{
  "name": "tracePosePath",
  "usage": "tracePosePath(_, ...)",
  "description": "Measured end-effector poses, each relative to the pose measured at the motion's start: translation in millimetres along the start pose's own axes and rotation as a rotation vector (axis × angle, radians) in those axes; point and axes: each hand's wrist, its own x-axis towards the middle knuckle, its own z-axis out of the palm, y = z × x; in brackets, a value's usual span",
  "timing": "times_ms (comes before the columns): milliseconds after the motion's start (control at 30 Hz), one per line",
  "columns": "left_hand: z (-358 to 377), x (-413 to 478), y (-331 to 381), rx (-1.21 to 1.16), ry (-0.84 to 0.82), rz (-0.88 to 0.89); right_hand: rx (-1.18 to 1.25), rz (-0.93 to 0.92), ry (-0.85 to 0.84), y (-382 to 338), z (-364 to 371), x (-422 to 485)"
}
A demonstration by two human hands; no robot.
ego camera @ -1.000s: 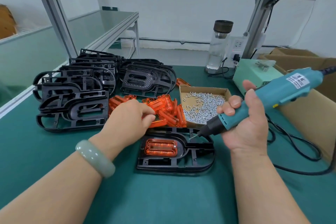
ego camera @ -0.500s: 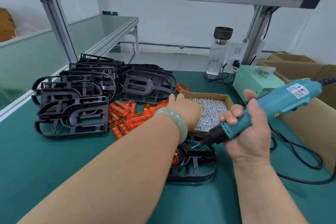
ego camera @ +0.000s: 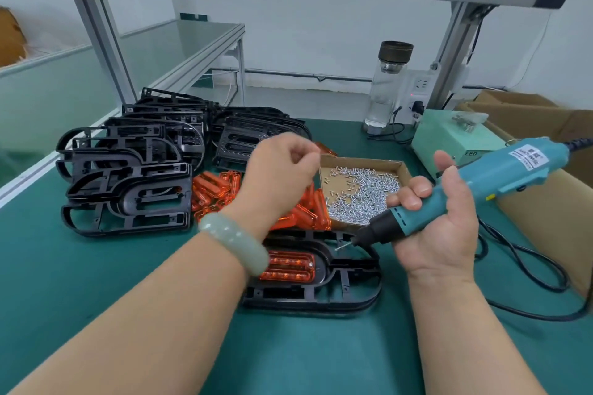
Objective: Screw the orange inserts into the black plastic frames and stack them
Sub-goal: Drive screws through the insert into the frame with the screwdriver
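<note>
Two-handed: pinched left grip (ego camera: 279,173) on probable screw above box (ego camera: 359,161), wrapped right grip (ego camera: 442,228) round driver (ego camera: 500,173) poised to fasten insert (ego camera: 288,266) into frame (ego camera: 337,295).

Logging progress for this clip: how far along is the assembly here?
Done: one insert sits in the front frame. In hand: the right hand grips the screwdriver, a screw on its tip; the left hand hovers curled by the screw box, contents unclear. Left: driving screws, the loose inserts, stacking. Whether the frames at left are finished is unclear.
</note>
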Motion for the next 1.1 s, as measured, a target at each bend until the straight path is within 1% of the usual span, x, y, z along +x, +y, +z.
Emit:
tracePosePath(100, -25.0, -31.4, -14.9, -0.189, 0.052, -0.134, 0.057, 0.009, 0.021, -0.7, 4.9, -5.2)
tracePosePath(233, -38.0, -75.5, -36.7, -0.453, 0.132, -0.297, 0.126, 0.006, 0.063, 2.8, 18.3, -14.4)
tracePosePath(333, -35.0, -92.1, -42.4, -0.594, 0.167, -0.342, 0.164, 0.003, 0.094, 7.7, 32.0, -20.5)
tracePosePath(433, -28.7, -96.8, -38.3, -0.674, 0.139, -0.337, 0.205, 0.02, 0.148, 15.5, 44.6, -24.4)
tracePosePath(533, -26.0, -97.3, -35.2, -0.663, 0.1, -0.327, 0.244, 0.054, 0.199, 23.5, 49.1, -25.3)
tracePosePath(700, -25.5, -98.2, -37.5, -0.495, 0.042, -0.271, 0.222, 0.069, 0.24, 28.6, 43.9, -26.1)
tracePosePath(1100, -19.5, -99.6, -35.3, -0.374, -0.006, -0.224, 0.212, 0.066, 0.159, 29.0, 39.7, -28.8)
